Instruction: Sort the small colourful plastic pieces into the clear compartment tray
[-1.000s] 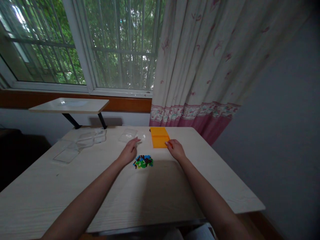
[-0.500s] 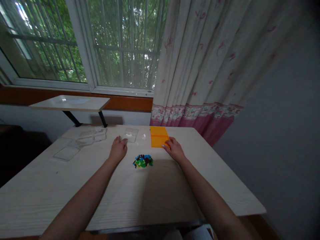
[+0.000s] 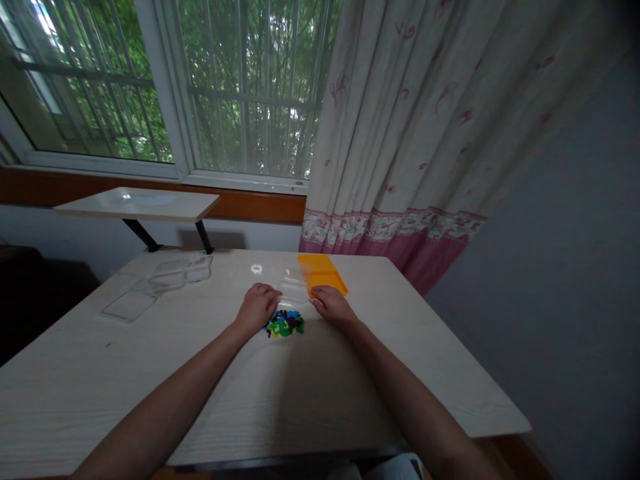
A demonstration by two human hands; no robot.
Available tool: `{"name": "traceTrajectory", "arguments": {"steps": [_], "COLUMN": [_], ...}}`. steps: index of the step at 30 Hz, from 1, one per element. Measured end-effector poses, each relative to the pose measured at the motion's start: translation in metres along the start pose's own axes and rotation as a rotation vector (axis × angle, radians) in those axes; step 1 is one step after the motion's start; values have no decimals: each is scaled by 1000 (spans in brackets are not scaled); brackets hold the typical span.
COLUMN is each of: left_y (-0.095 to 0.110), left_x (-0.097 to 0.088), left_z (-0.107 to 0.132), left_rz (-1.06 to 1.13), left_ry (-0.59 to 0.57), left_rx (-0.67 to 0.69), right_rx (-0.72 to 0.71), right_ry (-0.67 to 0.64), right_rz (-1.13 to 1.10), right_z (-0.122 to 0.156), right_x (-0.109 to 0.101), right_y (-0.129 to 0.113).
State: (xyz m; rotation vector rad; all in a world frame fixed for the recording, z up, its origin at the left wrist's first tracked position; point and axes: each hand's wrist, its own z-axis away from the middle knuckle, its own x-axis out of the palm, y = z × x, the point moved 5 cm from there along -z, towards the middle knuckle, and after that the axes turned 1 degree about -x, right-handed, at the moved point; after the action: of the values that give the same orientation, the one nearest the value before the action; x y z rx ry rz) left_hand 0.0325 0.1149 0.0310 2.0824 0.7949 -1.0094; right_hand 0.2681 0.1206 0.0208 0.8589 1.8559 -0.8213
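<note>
A small heap of coloured pieces (image 3: 285, 325) lies on the pale wooden table (image 3: 150, 373), between my two hands. Just behind the heap sits a clear plastic tray (image 3: 294, 288). My left hand (image 3: 257, 307) has curled fingers that grip the tray's near left edge. An orange flat tray (image 3: 326, 272) lies slightly askew to the right of the clear one, partly under it. My right hand (image 3: 331, 307) is curled on the orange tray's near corner and touches the clear tray's right side.
More clear plastic trays (image 3: 173, 275) and a flat clear lid (image 3: 127, 305) lie at the table's far left. A small white side table (image 3: 137, 203) stands under the barred window. A patterned curtain (image 3: 400, 133) hangs behind on the right, where the table's right edge drops off.
The clear tray has slid from the far centre toward me and to the right, with my left hand on it. The orange tray has turned and shifted left as my right hand moved inward.
</note>
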Motion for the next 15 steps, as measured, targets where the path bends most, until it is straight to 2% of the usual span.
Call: {"name": "traceTrajectory", "arguments": {"steps": [4, 10, 15], "left_y": [-3, -3, -2], "left_x": [-6, -4, -3], "left_z": [-2, -3, -2], "left_rz": [2, 3, 18], "left_ry": [29, 29, 27], "left_rx": [-16, -24, 5], "right_rx": [-21, -91, -94], "right_ry": [12, 17, 12], "right_rz": [-15, -33, -49], "right_z": [0, -1, -1], "right_x": [-2, -6, -6], "right_y": [-1, -12, -17]}}
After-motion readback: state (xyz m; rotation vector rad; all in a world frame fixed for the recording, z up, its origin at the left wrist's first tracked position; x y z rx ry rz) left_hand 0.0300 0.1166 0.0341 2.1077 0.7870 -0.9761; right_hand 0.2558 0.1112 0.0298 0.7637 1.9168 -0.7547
